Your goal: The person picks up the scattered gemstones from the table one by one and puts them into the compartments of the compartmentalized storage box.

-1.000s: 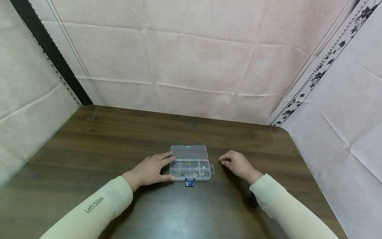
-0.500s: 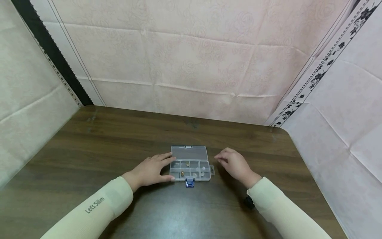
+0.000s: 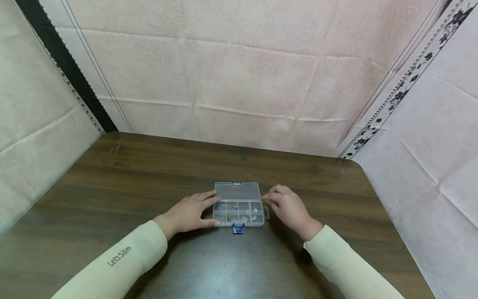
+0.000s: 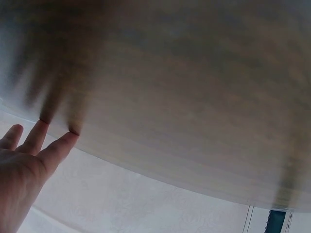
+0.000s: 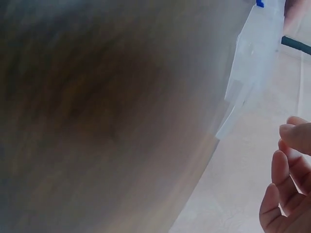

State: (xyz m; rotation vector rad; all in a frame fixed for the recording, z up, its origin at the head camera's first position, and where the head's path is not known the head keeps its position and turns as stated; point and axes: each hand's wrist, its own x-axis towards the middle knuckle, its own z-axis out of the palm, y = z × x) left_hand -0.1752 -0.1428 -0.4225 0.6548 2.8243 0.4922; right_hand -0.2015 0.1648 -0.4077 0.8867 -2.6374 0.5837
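Observation:
A clear plastic compartment box (image 3: 238,219) lies on the table, its lid (image 3: 237,191) swung back flat and a blue latch (image 3: 237,229) at the front. Several small pieces sit in its compartments, among them a gold-brown piece (image 3: 229,217) and pale pieces (image 3: 244,219). My left hand (image 3: 188,211) rests against the box's left side with fingers and thumb spread. My right hand (image 3: 284,205) hovers just right of the box, beside its hang tab (image 3: 266,212). In the right wrist view its thumb (image 5: 297,137) meets the index finger; whether something tiny is between them cannot be seen.
The box stands on a brown wooden table (image 3: 168,170). Pale patterned cloth (image 3: 239,83) hangs behind the table's far edge, with further cloth walls on the left (image 3: 30,120) and right (image 3: 429,166).
My right hand has moved left, closer to the box's right side, with its fingertips still together. My left hand and the box have stayed in place.

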